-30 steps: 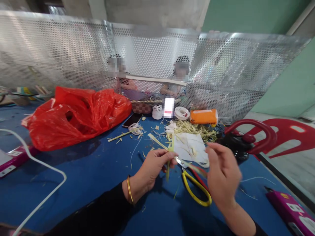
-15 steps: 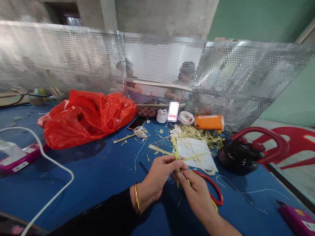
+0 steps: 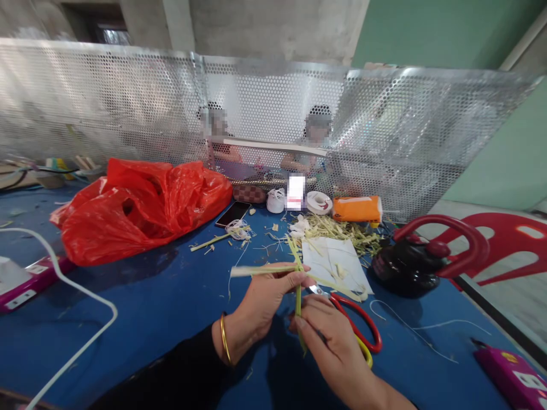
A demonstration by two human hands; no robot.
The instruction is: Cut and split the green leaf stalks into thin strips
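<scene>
Pale green plant strips (image 3: 298, 293) cross each other between my hands, one upright and others pointing left and right. My left hand (image 3: 267, 299), with a gold bangle at the wrist, pinches them at the crossing between thumb and fingers. Lower down, my right hand (image 3: 331, 336) has its thumb and fingers closed on the bottom part of the upright strip. Scissors (image 3: 363, 319) with red and yellow handles lie on the table beside and partly behind my right hand; a bit of silver blade shows.
Plant scraps (image 3: 337, 230) and white paper (image 3: 335, 262) lie ahead. A black kettle (image 3: 405, 270) stands right, a red plastic bag (image 3: 145, 210) left. A phone (image 3: 233, 214), a tape roll (image 3: 319, 203) and an orange packet (image 3: 357, 209) sit before a perforated metal screen (image 3: 273, 91); two people are behind it.
My right hand has slid down the upright strip, away from my left fingers. One strip now sticks out farther left over my left hand. More of the scissors shows.
</scene>
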